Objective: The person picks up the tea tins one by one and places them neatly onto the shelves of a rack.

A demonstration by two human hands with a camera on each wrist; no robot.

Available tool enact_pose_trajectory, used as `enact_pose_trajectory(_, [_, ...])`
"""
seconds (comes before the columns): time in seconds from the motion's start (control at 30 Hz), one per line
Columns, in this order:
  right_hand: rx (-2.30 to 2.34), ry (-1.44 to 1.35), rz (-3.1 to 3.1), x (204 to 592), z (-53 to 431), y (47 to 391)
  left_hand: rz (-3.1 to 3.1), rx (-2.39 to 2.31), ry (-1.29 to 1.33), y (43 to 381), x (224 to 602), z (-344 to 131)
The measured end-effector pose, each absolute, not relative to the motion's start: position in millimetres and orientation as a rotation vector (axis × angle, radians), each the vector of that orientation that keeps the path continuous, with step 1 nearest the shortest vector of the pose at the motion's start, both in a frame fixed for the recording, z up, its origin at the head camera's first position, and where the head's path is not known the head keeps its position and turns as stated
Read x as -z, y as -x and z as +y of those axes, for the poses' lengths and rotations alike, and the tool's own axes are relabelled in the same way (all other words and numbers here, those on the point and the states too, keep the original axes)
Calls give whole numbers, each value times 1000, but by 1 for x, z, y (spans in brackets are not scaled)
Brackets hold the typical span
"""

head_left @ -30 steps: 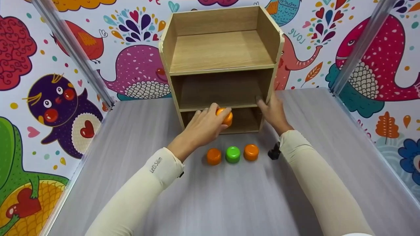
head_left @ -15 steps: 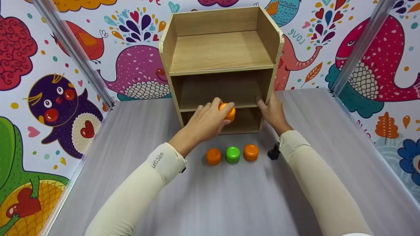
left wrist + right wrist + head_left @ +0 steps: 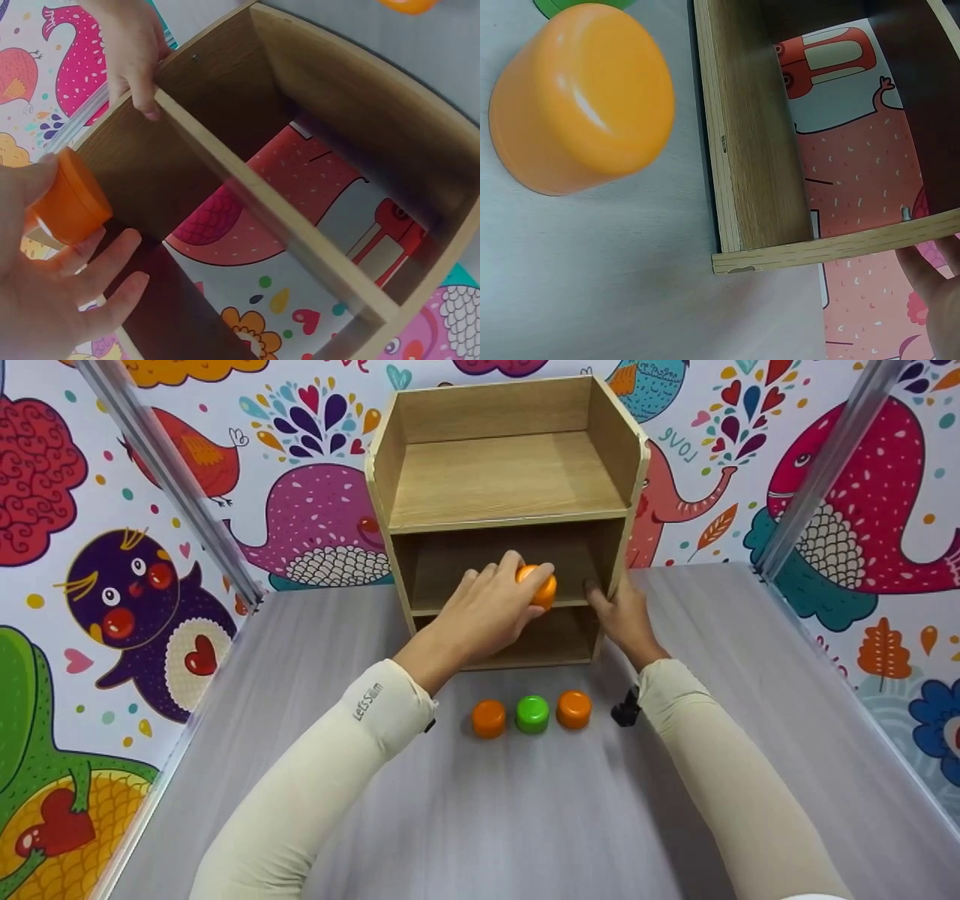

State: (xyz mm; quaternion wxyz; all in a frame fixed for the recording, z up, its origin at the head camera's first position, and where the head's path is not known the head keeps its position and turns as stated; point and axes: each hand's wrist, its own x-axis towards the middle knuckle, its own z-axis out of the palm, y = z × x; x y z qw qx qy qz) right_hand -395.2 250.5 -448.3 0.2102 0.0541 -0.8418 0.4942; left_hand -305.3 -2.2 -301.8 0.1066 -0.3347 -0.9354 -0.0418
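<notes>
My left hand (image 3: 487, 611) pinches an orange cup-like cylinder (image 3: 538, 587) between thumb and fingers, in front of the middle compartment of a small wooden shelf (image 3: 510, 472). In the left wrist view the orange cylinder (image 3: 73, 199) is tilted, close to the shelf's side panel and apart from the boards. My right hand (image 3: 625, 615) grips the shelf's right side panel, its thumb inside near the middle board. The right wrist view shows only part of that hand (image 3: 937, 289), behind the panel edge. On the table stand two more orange cylinders (image 3: 489, 718) (image 3: 574, 709) with a green one (image 3: 532, 714) between them.
A black object (image 3: 626, 709) is by the right wrist on the grey table (image 3: 480, 825). Walls with printed cartoon animals (image 3: 322, 525) enclose the table, with metal posts (image 3: 821, 472) at the back corners. The shelf's lower compartments have no back panel.
The left hand has risen and moved slightly right with the orange cylinder, from the lower compartment's height to the middle one's. The right hand and the shelf have stayed put.
</notes>
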Motion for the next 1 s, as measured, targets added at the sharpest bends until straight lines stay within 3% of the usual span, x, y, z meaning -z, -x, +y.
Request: enact_pose_trajectory(1.0, [-1404, -167, -2372, 448, 252, 394, -2730, 65, 986, 325, 271, 25])
